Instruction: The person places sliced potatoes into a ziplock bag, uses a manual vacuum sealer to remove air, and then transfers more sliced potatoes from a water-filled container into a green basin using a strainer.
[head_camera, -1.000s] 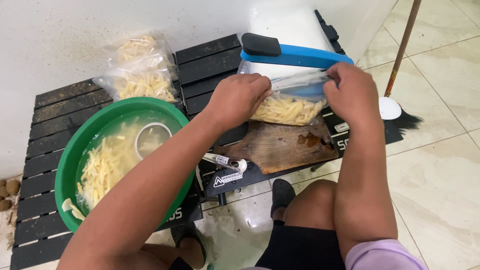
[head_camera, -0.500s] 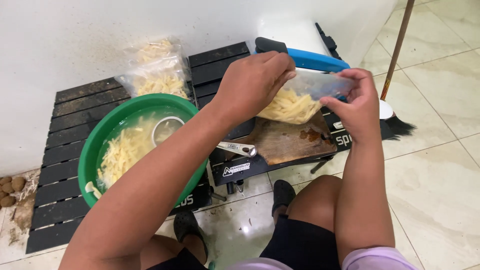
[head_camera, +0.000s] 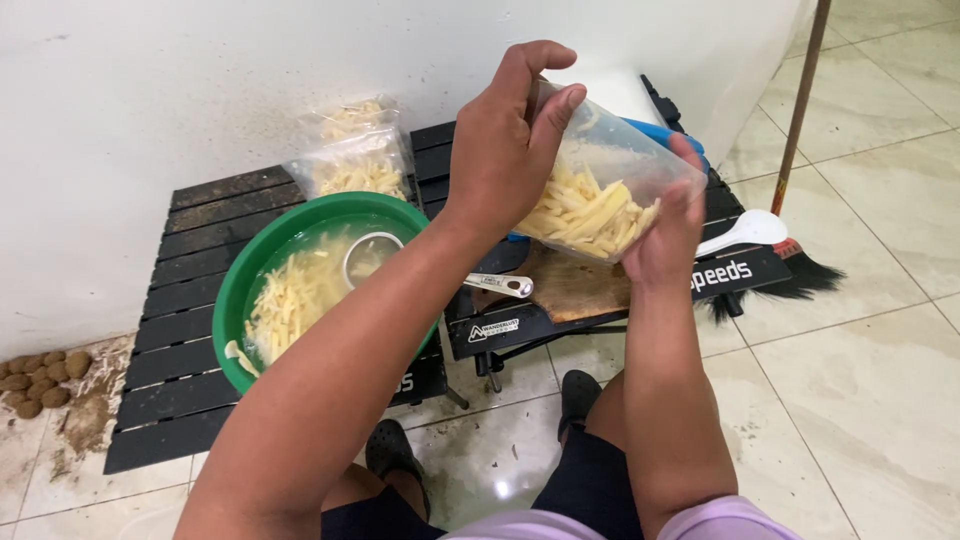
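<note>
Two hands held a clear plastic bag of raw potato sticks (head_camera: 592, 205) above the low black slatted table (head_camera: 185, 330), right of the green basin (head_camera: 245, 290) of soaking sticks. The left hand (head_camera: 510, 140) pinched the bag's top edge between thumb and fingers. The right hand (head_camera: 668, 235) cupped its lower right side.

At centre frame we hold a bag of potato strips (head_camera: 598, 195) above the board (head_camera: 575, 285); a basin (head_camera: 300, 285) sits lower left on the slatted table (head_camera: 190, 300), filled bags (head_camera: 350, 155) behind it.
</note>
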